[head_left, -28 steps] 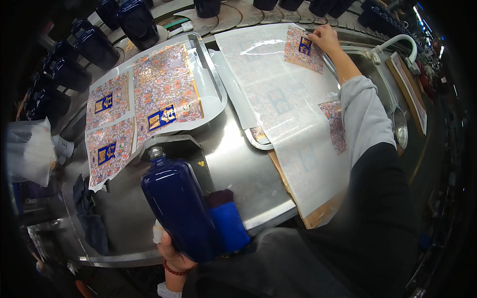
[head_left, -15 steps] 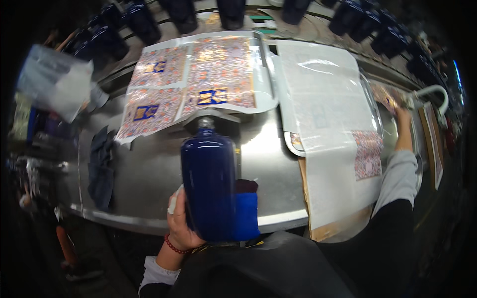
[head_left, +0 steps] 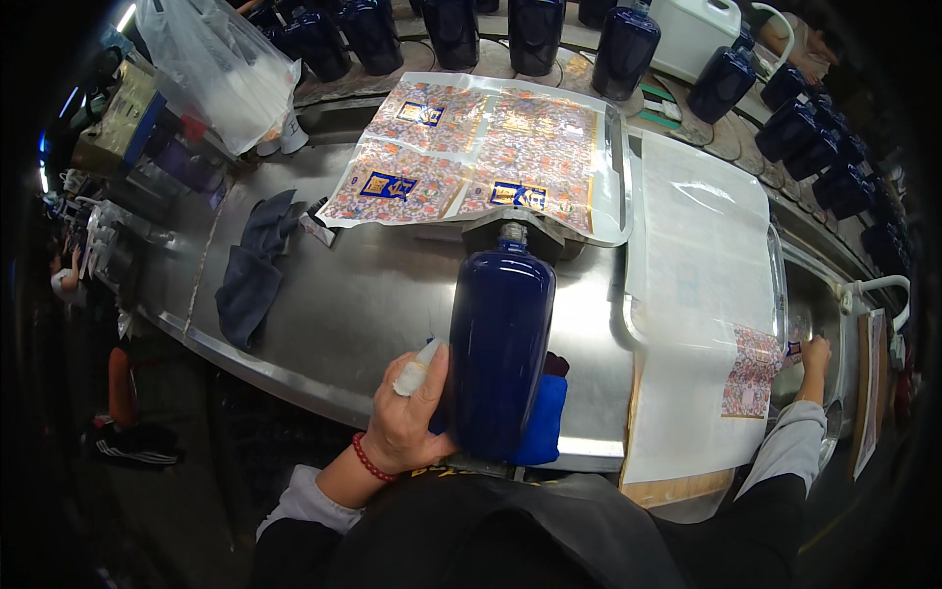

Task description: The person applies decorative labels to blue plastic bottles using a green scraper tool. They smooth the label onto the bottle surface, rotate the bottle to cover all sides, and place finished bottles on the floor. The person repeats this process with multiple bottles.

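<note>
A glossy dark blue bottle [head_left: 502, 334] lies in front of me, its neck toward a metal holder [head_left: 481, 236] at the far end. Beside its lower left side is my left hand [head_left: 397, 417], fingers curled around a small white piece [head_left: 420, 369]; whether that is a pad or a finger wrap is unclear. The edge of this hand meets the bottle's base. Far to the right, my right hand [head_left: 813, 357] reaches over a metal basin [head_left: 785, 388] and pinches a small patterned decal [head_left: 794, 348]. A blue cloth [head_left: 543, 420] is bunched by the bottle's lower right.
Patterned decal sheets [head_left: 471, 157] lie beyond the bottle. White backing paper [head_left: 692, 275] covers a board [head_left: 677, 489] at right. A dark rag [head_left: 253, 270] rests at left, near a plastic bag [head_left: 211, 79]. More blue bottles [head_left: 626, 49] line the back, with a white jug [head_left: 692, 34].
The view has swung, shifting the scene rightward and down. My right hand has drawn nearer over the basin, a decal now visible in it. My left hand stays by the bottle.
</note>
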`<state>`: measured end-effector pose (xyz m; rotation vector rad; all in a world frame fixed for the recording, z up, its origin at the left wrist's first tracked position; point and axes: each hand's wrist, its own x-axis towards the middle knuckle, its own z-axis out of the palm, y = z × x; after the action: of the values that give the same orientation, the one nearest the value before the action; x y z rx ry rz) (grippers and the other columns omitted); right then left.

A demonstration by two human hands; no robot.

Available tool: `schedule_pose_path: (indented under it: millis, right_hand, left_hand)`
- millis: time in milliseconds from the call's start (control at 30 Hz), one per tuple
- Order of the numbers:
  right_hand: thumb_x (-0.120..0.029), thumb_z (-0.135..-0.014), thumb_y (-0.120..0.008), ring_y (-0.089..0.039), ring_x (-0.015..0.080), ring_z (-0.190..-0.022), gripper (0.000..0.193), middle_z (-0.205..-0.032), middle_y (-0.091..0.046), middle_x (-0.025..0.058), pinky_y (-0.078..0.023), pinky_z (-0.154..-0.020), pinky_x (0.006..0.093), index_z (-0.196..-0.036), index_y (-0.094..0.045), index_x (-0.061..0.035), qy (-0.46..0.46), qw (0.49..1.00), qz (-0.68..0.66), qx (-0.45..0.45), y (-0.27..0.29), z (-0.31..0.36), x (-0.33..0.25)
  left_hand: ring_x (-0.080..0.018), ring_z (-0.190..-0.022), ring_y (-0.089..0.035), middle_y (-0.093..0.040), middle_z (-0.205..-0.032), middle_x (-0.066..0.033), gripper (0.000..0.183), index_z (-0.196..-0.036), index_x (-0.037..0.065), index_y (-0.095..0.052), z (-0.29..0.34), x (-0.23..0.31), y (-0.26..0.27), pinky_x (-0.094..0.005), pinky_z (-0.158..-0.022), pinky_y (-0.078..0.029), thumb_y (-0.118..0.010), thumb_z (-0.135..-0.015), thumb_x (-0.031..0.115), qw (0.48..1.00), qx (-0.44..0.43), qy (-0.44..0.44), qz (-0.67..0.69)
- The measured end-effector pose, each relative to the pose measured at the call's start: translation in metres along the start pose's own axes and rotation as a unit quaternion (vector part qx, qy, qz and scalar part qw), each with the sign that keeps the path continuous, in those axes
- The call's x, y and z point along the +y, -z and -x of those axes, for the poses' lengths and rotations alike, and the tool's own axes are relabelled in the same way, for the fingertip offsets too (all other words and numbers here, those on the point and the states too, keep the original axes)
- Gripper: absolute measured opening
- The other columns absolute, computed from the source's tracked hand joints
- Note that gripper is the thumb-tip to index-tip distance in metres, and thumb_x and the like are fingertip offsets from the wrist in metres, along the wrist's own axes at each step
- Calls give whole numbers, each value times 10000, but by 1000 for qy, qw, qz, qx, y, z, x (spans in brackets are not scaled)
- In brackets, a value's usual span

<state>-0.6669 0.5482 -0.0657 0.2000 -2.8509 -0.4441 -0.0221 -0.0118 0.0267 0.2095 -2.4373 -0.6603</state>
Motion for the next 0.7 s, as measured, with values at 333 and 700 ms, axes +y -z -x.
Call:
schedule_pose_path:
  millis: [333,700]
  right_hand:
    - [-297,-837,-727,-653,437,-837,297,-845,-673,217,-508,-761,508,-842,-678,-4,32,983,-143,111,88,-8,-15]
    - [-81,-883,-710,-615,247,-968,192,-1153,-615,113,-496,-856,338,-847,-548,15,423,839,-298,167,379,111,-198]
  left_hand:
    - [-385,-1020,-632,-663,-1188,-241,950,-1420,-120,-483,-10,13,21,-469,-950,-489,-865,-711,384,993,-36,-41,-102]
    - [-429,-1221,-537,-500,-1404,-291,1049,-1523,-57,-348,-15,8,35,-517,-1052,-416,-795,-792,548,992,-72,-84,-56]
